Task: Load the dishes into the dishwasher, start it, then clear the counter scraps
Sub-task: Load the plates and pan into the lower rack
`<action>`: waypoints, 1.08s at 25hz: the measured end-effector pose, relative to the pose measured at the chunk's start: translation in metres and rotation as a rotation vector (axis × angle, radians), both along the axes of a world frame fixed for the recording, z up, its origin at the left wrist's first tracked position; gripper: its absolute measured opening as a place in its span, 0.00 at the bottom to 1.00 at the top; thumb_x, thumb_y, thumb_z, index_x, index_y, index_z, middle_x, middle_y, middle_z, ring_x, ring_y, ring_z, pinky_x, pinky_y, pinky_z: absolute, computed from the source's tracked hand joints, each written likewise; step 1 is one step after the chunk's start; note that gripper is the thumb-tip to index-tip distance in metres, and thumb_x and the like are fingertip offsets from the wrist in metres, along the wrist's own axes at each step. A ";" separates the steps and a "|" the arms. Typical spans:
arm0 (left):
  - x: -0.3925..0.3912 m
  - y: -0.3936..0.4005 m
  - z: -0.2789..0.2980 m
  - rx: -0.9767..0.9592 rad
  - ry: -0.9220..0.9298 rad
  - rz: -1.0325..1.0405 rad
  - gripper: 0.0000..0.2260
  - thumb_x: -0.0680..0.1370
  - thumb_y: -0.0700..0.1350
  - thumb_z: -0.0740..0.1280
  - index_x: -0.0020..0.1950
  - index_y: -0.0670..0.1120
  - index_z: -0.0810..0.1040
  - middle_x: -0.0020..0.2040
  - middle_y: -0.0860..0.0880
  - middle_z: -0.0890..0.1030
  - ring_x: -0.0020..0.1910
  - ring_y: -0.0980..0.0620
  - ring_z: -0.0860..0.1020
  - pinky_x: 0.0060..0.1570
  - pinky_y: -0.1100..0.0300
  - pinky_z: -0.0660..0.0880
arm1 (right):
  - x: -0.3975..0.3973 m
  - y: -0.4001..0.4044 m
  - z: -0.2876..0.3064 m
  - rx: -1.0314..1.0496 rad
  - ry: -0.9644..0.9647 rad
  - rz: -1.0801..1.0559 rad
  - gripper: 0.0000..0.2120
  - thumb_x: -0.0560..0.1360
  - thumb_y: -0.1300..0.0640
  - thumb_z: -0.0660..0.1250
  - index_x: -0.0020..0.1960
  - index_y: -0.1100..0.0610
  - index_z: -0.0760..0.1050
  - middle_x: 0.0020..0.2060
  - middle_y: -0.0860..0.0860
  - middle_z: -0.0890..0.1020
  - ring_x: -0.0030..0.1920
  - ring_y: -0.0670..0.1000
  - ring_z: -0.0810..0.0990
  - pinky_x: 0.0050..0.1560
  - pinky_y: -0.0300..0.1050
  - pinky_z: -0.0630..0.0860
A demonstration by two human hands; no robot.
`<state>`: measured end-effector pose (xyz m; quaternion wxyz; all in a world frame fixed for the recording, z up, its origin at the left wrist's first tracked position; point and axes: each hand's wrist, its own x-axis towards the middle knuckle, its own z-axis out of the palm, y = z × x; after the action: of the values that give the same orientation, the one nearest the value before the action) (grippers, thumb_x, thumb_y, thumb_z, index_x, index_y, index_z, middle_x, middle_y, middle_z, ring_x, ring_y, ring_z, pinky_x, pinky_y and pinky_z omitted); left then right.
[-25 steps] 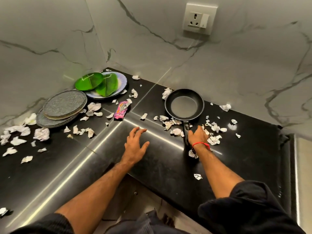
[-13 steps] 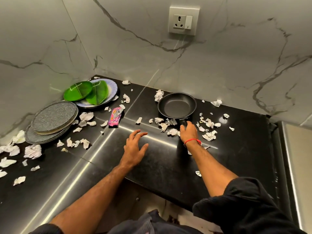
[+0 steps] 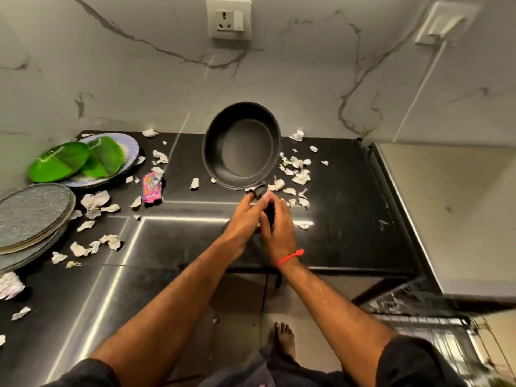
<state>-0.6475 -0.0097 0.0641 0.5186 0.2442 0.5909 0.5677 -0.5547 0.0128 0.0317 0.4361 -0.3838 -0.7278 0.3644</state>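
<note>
A white wall socket (image 3: 228, 18) sits on the grey-veined marble wall (image 3: 139, 79), well above the hands. A second white switch plate (image 3: 444, 22) is mounted up to their right. A bare foot (image 3: 284, 337) stands on the pale floor below them.

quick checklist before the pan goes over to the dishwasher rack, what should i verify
1. Both hands on the handle: ok. The right hand and left hand wrap the black handle of the round black non-stick frying pan.
2. Pan off the black stone counter: looks ok; it appears lifted and tilted toward the marble wall, though its underside is hidden.
3. Pan empty: ok, bare inside.
4. Torn white paper scraps clear of the pan: cannot tell; some lie right by the handle base.
5. Wire dishwasher rack open: ok, pulled out at lower right; free slots cannot tell, blurred.
</note>
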 end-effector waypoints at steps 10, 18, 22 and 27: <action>0.114 -0.073 -0.018 0.026 0.180 -0.253 0.10 0.82 0.40 0.59 0.63 0.43 0.71 0.48 0.43 0.80 0.45 0.54 0.79 0.49 0.60 0.78 | 0.151 -0.106 -0.017 -0.059 -0.006 0.053 0.16 0.80 0.61 0.59 0.65 0.65 0.74 0.63 0.56 0.79 0.66 0.53 0.76 0.66 0.50 0.72; 0.238 -0.097 -0.045 0.227 0.719 -0.807 0.11 0.81 0.39 0.62 0.63 0.44 0.70 0.45 0.51 0.78 0.41 0.52 0.79 0.41 0.54 0.76 | 0.334 -0.129 0.001 -0.201 0.354 -0.644 0.22 0.82 0.48 0.56 0.57 0.64 0.79 0.44 0.54 0.84 0.38 0.55 0.78 0.35 0.48 0.76; 0.305 -0.110 -0.074 0.327 0.908 -1.177 0.09 0.80 0.41 0.64 0.59 0.47 0.72 0.47 0.54 0.76 0.45 0.53 0.75 0.46 0.59 0.69 | 0.436 -0.139 -0.002 -0.394 0.489 -0.814 0.27 0.77 0.34 0.54 0.69 0.47 0.71 0.61 0.48 0.79 0.59 0.53 0.79 0.48 0.52 0.82; 0.412 -0.134 -0.124 0.201 0.882 -1.422 0.10 0.79 0.39 0.63 0.59 0.49 0.74 0.48 0.52 0.75 0.47 0.52 0.75 0.47 0.63 0.67 | 0.560 -0.172 -0.046 -0.750 0.382 -0.842 0.38 0.70 0.25 0.58 0.73 0.44 0.67 0.66 0.51 0.77 0.64 0.51 0.77 0.52 0.59 0.82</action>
<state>-0.2353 -0.1438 -0.0604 0.4499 0.8026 0.3915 0.0085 0.0048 -0.1596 -0.0147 0.5010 -0.6948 -0.2431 0.4551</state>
